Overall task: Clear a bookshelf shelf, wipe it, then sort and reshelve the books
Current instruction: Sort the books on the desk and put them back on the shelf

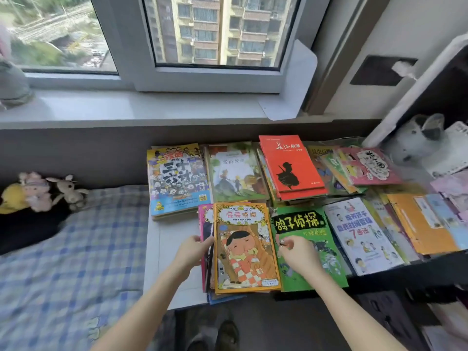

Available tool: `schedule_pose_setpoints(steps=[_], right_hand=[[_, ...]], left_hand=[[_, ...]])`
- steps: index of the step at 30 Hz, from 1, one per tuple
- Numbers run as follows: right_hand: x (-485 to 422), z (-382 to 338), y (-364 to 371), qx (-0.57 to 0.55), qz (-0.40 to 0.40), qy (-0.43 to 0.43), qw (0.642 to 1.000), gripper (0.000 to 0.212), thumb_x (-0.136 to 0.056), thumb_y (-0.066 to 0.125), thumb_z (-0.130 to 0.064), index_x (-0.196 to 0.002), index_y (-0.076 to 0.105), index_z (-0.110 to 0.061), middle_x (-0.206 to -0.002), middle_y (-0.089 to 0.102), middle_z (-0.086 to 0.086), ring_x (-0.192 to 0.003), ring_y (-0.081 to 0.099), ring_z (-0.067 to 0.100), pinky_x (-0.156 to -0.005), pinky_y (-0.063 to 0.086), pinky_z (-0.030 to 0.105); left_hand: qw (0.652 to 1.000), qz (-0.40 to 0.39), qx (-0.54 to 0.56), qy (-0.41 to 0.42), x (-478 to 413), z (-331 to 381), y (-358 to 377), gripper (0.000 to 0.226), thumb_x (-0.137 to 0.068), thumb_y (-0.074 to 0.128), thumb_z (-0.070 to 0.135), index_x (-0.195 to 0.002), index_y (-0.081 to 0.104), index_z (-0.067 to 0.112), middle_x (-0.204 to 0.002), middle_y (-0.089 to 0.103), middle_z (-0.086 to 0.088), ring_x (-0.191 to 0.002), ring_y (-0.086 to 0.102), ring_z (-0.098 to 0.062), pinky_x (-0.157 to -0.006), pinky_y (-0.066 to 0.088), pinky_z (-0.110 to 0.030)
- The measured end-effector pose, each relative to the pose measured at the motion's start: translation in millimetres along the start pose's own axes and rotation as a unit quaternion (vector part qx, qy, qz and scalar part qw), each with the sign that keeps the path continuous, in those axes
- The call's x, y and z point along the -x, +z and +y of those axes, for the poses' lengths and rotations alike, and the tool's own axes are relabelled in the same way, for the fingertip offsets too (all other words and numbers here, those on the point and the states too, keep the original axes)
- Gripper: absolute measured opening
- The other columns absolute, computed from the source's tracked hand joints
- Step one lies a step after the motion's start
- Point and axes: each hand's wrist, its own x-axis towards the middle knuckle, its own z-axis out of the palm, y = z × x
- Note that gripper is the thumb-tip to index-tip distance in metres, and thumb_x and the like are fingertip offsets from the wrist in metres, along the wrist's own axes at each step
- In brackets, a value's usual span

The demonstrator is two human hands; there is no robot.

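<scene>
- The left hand [192,252] has its fingers curled round the left edge of the uneven stack [207,277] topped by the orange-covered picture book with a cartoon figure [245,247]. The grip seems to take in only some layers, so lifting from that one side could let the lower books fan out and slide
- The right hand [296,254] lies over the green-covered book with a black title band [311,272], thumb and forefinger drawn close together near the orange book's right edge. Whether they have hold of anything I cannot tell; if not, the stack is held on one side only
- That stack sits close to the front edge of the white tabletop [174,239], so a nudge towards the person could tip books over it
- The sorted piles lie touching or overlapping, with the red paperback with a black silhouette [291,168] on a slanted heap just behind. Dragging the stack could shove its neighbours and mix the groups
</scene>
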Motion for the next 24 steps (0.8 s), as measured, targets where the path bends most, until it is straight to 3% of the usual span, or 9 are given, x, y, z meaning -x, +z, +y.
schedule_pose_setpoints(steps=[5, 7, 10, 13, 16, 18, 21, 24], right_hand=[[-23, -23, -3, -0.024, 0.025, -0.089, 0.995, 0.035, -0.097, 0.053, -0.023, -0.130, 0.057, -0.013, -0.128, 0.061, 0.001, -0.102, 0.062, 0.017, -0.086, 0.049, 0.029], [-32, -41, -1, -0.035, 0.022, -0.128, 0.991, 0.035, -0.097, 0.052, -0.023, -0.130, 0.057, -0.012, -0.132, 0.058, 0.002, -0.108, 0.061, 0.018, -0.092, 0.047, 0.030], [-48, -69, 5, -0.041, 0.010, -0.163, 0.986, 0.034, -0.097, 0.052, -0.020, -0.129, 0.058, -0.011, -0.132, 0.058, 0.004, -0.111, 0.060, 0.019, -0.096, 0.045, 0.031], [-63, -94, 13, -0.051, -0.007, -0.182, 0.982, 0.036, -0.096, 0.051, -0.017, -0.131, 0.056, -0.011, -0.134, 0.057, 0.004, -0.117, 0.056, 0.019, -0.100, 0.044, 0.031], [-79, -119, 22, -0.035, -0.022, -0.193, 0.980, 0.039, -0.098, 0.049, -0.019, -0.137, 0.050, -0.011, -0.139, 0.051, 0.004, -0.125, 0.051, 0.019, -0.105, 0.040, 0.032], [-92, -135, 28, -0.010, -0.026, -0.187, 0.982, 0.042, -0.099, 0.048, -0.021, -0.140, 0.046, -0.012, -0.143, 0.048, 0.003, -0.127, 0.049, 0.021, -0.108, 0.037, 0.034], [-110, -154, 38, 0.022, -0.027, -0.164, 0.986, 0.047, -0.099, 0.049, -0.022, -0.144, 0.040, -0.012, -0.146, 0.044, 0.003, -0.135, 0.040, 0.021, -0.111, 0.034, 0.035], [-121, -164, 47, 0.054, -0.040, -0.140, 0.988, 0.050, -0.097, 0.051, -0.025, -0.144, 0.038, -0.013, -0.147, 0.042, 0.002, -0.133, 0.040, 0.021, -0.109, 0.036, 0.035]], left_hand=[[0.999, 0.029, 0.020, -0.009, -16, 9, -1, 0.031, -0.092, 0.055, 0.042, -0.091, 0.060, 0.011, -0.097, 0.069, -0.009, -0.094, 0.065, -0.025, -0.089, 0.052, -0.042], [0.997, 0.077, 0.013, -0.001, -23, 13, -10, 0.023, -0.094, 0.053, 0.038, -0.084, 0.058, 0.018, -0.094, 0.065, -0.003, -0.091, 0.059, -0.023, -0.086, 0.048, -0.036], [0.976, 0.212, -0.047, 0.011, -42, 16, -36, 0.032, -0.096, 0.048, 0.027, -0.115, 0.063, 0.006, -0.117, 0.064, -0.011, -0.108, 0.057, -0.029, -0.085, 0.042, -0.032], [0.949, 0.311, -0.058, -0.008, -67, 20, -74, 0.039, -0.097, 0.049, 0.022, -0.126, 0.053, -0.004, -0.124, 0.058, -0.023, -0.117, 0.052, -0.037, -0.092, 0.040, -0.038], [0.954, 0.288, -0.068, -0.048, -101, 18, -107, 0.047, -0.095, 0.053, 0.031, -0.124, 0.053, -0.005, -0.124, 0.057, -0.024, -0.115, 0.052, -0.038, -0.091, 0.040, -0.038], [0.971, 0.231, -0.034, -0.059, -119, 22, -118, 0.045, -0.089, 0.056, 0.042, -0.102, 0.062, 0.000, -0.103, 0.064, -0.021, -0.091, 0.056, -0.033, -0.074, 0.041, -0.034], [0.976, 0.202, 0.012, -0.078, -142, 29, -126, 0.047, -0.088, 0.058, 0.048, -0.081, 0.054, 0.001, -0.080, 0.056, -0.012, -0.072, 0.049, -0.026, -0.061, 0.034, -0.032], [0.971, 0.203, 0.063, -0.113, -155, 37, -130, 0.061, -0.078, 0.067, 0.054, -0.099, 0.051, 0.000, -0.087, 0.056, -0.011, -0.081, 0.058, -0.027, -0.066, 0.044, -0.034]])
